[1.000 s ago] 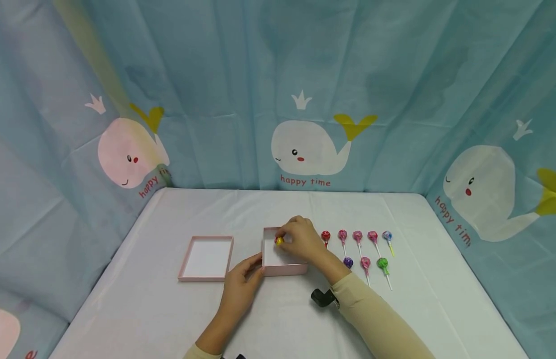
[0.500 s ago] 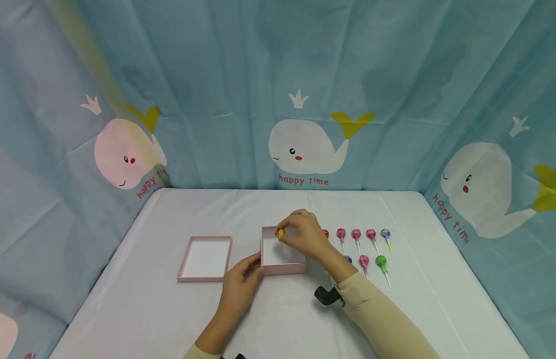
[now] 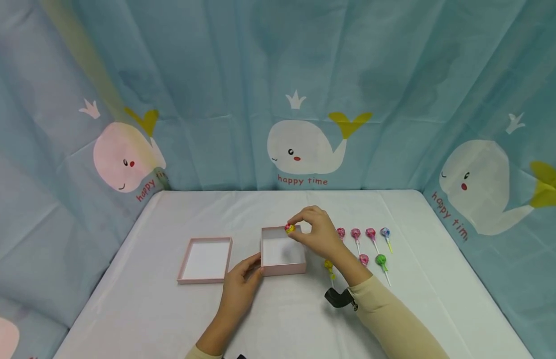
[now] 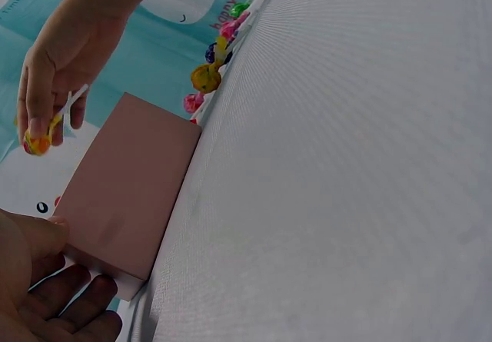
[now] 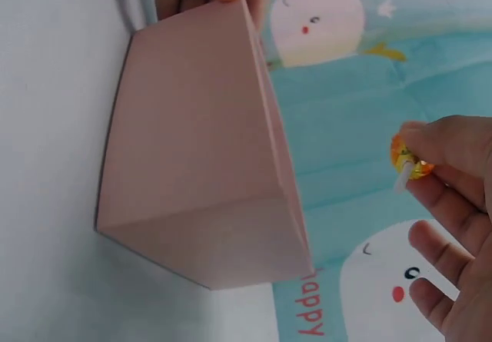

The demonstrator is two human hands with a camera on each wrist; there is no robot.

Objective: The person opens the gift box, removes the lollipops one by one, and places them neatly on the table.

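Note:
A pink open-topped box [image 3: 284, 269] with a white inside stands on the table. At its near left corner my left hand [image 3: 239, 284] grips the wall, thumb on the front face and fingers along the left side. Over the box's back right part, my right hand [image 3: 320, 234] pinches a red and yellow wrapped lollipop [image 3: 289, 228] by its head between thumb and fingers. The white stick of this lollipop [image 4: 36, 144] shows in the left wrist view, clear of the box [image 4: 127, 192]. In the right wrist view the other fingers of the right hand [image 5: 461, 204] are spread below the candy.
A shallow pink lid [image 3: 208, 259] lies left of the box, white inside up. To the right are rows of lollipops, among them a yellow one [image 3: 329, 266], a green one [image 3: 381, 260] and a blue one [image 3: 385, 232]. The right forearm hides some.
My right hand has risen from inside the box and shifted right, carrying the red and yellow lollipop with it. The left hand stays on the box. The yellow lollipop has come into sight.

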